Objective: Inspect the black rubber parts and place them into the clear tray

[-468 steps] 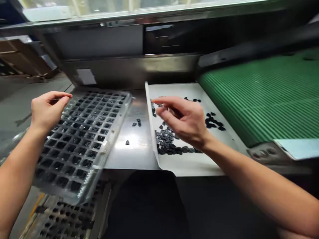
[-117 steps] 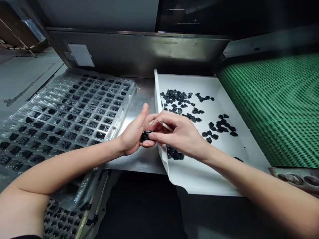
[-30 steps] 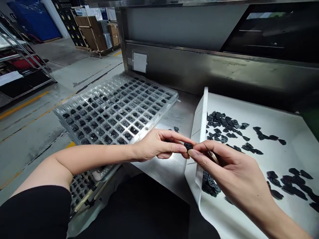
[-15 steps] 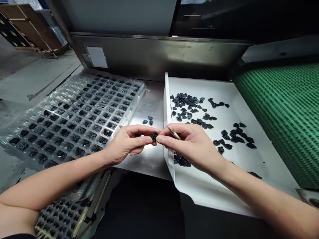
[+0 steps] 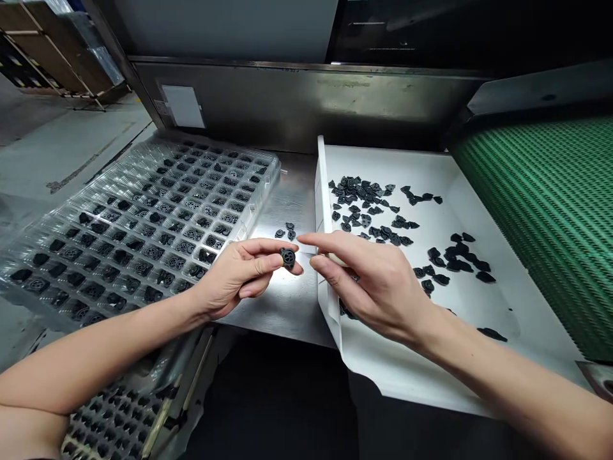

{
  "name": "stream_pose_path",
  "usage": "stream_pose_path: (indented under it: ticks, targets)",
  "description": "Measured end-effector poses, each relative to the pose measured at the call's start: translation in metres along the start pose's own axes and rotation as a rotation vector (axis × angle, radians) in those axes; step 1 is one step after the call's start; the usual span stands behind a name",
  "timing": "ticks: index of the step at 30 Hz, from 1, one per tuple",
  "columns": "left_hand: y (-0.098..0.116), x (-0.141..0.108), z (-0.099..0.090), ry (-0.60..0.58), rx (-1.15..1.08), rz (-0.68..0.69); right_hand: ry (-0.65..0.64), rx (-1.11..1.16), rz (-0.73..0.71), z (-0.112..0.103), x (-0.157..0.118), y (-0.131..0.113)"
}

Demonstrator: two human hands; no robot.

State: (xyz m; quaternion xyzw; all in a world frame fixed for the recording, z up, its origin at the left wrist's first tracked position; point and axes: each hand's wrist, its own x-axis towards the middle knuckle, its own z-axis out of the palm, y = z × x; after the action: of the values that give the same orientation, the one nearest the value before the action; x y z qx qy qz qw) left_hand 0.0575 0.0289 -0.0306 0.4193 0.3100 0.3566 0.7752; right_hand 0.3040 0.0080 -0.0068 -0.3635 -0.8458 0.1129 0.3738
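Observation:
My left hand (image 5: 251, 271) pinches a small black part (image 5: 288, 257) with a wheel-like pattern between thumb and fingers, above the metal table. Just to its right is my right hand (image 5: 361, 275), index finger and thumb stretched toward the part but apart from it. A pale piece of a tool shows under that hand's fingers, mostly hidden by them. Beyond the hands, a few small black parts (image 5: 291, 234) lie on the metal. The clear compartment tray (image 5: 275, 172) at left holds many black parts.
A white bin (image 5: 322, 191) at right holds scattered black parts (image 5: 357, 191). Right of it rises a green textured belt (image 5: 541, 191). A metal panel (image 5: 268, 102) spans the back. Another filled tray (image 5: 112, 415) sits low at left. A boxed rack (image 5: 52, 51) stands at far left.
My right hand has let go of the black part and its fingers have spread slightly. My left hand has shifted a little left with the part, whose patterned face now shows more.

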Motion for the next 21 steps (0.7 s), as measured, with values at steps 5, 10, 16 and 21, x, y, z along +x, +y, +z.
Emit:
stream_pose_path:
  ticks: [5,10,16,21]
  targets:
    - [-0.0008,-0.0011,0.0006,0.043,-0.005,-0.001,-0.030,-0.012,-0.064,0.0050,-0.0021,0.0037]
    - [-0.0023,-0.0016,0.0016,0.091,0.028,0.002,-0.092,-0.034,-0.046,0.0046,-0.0020,0.0027]
    - [-0.0029,-0.0035,0.0016,0.099,0.053,-0.009,-0.096,-0.033,-0.025,0.0039,-0.0030,0.0023]
    - [-0.0026,-0.0042,0.0012,0.102,0.069,-0.009,-0.089,-0.040,-0.027,0.0034,-0.0027,0.0021]
